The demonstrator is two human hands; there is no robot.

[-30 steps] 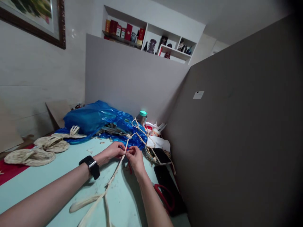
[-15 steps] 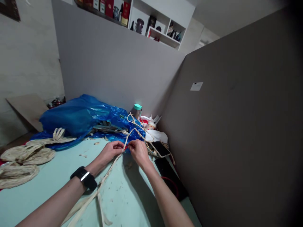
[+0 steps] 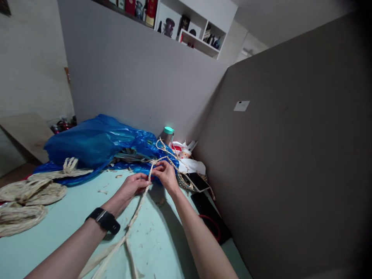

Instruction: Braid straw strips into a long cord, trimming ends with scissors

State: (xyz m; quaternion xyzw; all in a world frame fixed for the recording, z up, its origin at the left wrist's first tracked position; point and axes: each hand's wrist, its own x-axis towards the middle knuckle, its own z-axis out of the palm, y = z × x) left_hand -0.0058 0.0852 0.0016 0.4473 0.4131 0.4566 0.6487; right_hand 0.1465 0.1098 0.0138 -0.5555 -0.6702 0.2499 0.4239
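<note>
Pale straw-coloured, the twisted cord (image 3: 135, 215) runs up the middle of the light green table (image 3: 72, 217). It goes between the two hands, then bends to the right by the big blue bag (image 3: 90, 141). At the near end it splits into loose, flat strips (image 3: 130, 254).

The left hand (image 3: 133, 185) has its thumb and fingers pinched on the cord, and a little bit of red shows there. A black watch (image 3: 104, 220) is on that wrist. The right hand (image 3: 166, 176) is a bit higher up, on the other side of the cord. Its fingertips are bent close together right at the cord, but I cannot tell if they pinch it.

At the back, a bottle (image 3: 166, 135) with a green lid stands beside the blue bag. Near it are a small cup (image 3: 185, 154) and some white paper (image 3: 195, 167). A phone (image 3: 197, 181) lies just in front of the paper. Closer in, a red loop (image 3: 213, 221) lies on a flat black thing (image 3: 205, 203). Over on the left, bundles of pale strips (image 3: 43, 192) lie by the bag.
</note>
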